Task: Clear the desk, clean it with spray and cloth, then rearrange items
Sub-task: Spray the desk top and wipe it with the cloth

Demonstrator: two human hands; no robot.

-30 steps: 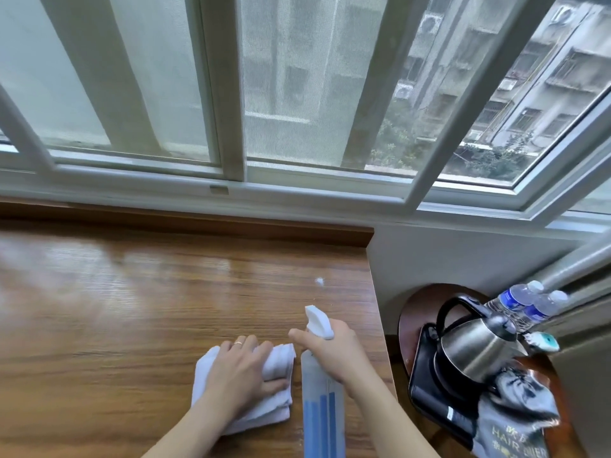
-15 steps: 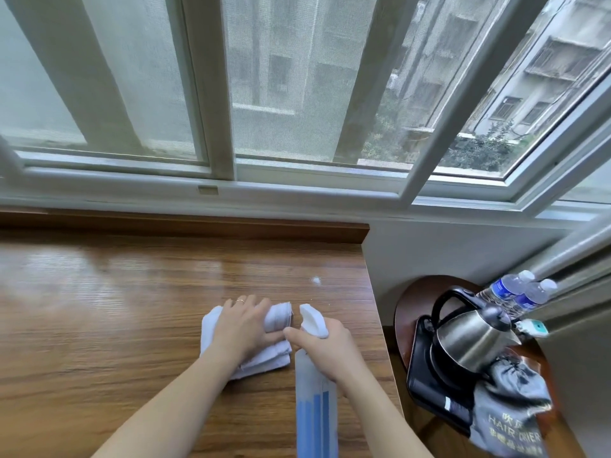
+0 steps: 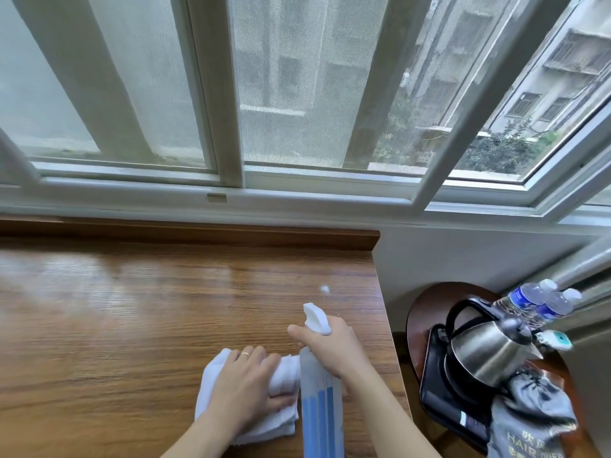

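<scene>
Under my left hand (image 3: pixel 246 385) folded cloth (image 3: pixel 281 375): soft, press flat; right hand (image 3: pixel 334 345) grips light spray bottle (image 3: pixel 319 401) at neck

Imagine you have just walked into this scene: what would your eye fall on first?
At the wooden desk's near right corner, the right hand grips a blue-and-white spray bottle while the left hand presses a folded white cloth. On a round side table at right stands a steel kettle.

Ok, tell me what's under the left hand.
A folded white cloth lies on the wooden desk, pressed by the left hand. The covered desk patch is hidden.
</scene>
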